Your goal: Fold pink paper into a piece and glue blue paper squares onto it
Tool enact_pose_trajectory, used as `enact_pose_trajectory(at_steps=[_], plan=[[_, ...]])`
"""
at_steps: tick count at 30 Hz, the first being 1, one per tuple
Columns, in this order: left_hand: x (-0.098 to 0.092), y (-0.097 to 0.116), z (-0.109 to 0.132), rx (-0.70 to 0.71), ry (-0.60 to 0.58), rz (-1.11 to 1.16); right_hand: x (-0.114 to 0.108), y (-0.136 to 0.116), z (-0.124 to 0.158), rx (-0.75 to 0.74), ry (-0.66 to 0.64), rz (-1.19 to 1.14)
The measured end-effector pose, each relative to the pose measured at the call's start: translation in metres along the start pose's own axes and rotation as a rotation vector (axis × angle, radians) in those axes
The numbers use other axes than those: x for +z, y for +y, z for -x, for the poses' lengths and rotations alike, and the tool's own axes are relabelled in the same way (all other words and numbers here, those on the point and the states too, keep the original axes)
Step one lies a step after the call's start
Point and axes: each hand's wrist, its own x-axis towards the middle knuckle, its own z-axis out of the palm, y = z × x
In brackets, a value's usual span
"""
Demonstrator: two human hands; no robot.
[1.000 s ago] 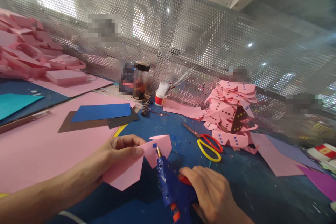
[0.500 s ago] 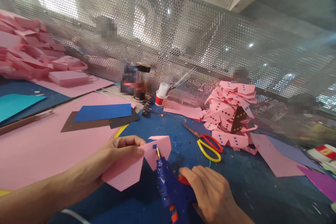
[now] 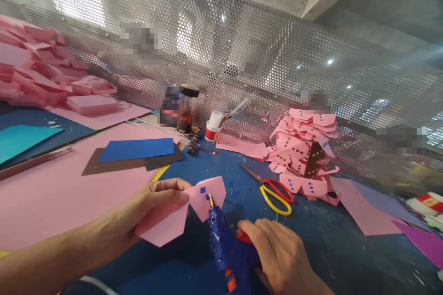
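Observation:
Between the fingers and thumb of my left hand (image 3: 159, 200) is a pink paper cutout (image 3: 164, 226), with two angled lobes joined by a narrow middle. A small blue square (image 3: 202, 190) lies on its right lobe, and a second blue piece sits just below it by the nozzle. My right hand (image 3: 277, 253) is wrapped round the handle of a blue glue gun (image 3: 221, 237) with a red trigger. The gun's metal tip is at the right lobe, beside the lower blue piece; whether it touches the paper I cannot tell.
Scissors (image 3: 277, 196) with red and yellow handles lie right of the cutout. Behind them rises a heap of pink cutouts with small squares (image 3: 294, 147). Blue card (image 3: 136, 150) rests on pink sheets at left. A paper cup (image 3: 212, 131) and a jar (image 3: 188, 110) stand by the perforated screen.
The glue gun's tip has shifted slightly down and right, away from the upper blue square. A second blue piece now shows beside the tip. My left hand keeps its hold on the cutout.

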Motion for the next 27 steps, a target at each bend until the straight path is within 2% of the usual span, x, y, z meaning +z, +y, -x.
enact_pose_trajectory(at_steps=[4,12,27], plan=[[-0.002,-0.002,-0.003,-0.001,0.04,0.041,0.002,0.001,0.005,0.032,0.001,-0.083],[-0.002,-0.005,-0.005,0.037,0.036,0.038,-0.013,0.001,-0.012,0.08,-0.08,-0.344],[-0.001,-0.006,-0.008,0.051,0.022,0.042,-0.008,0.001,-0.01,0.1,-0.096,-0.398]])
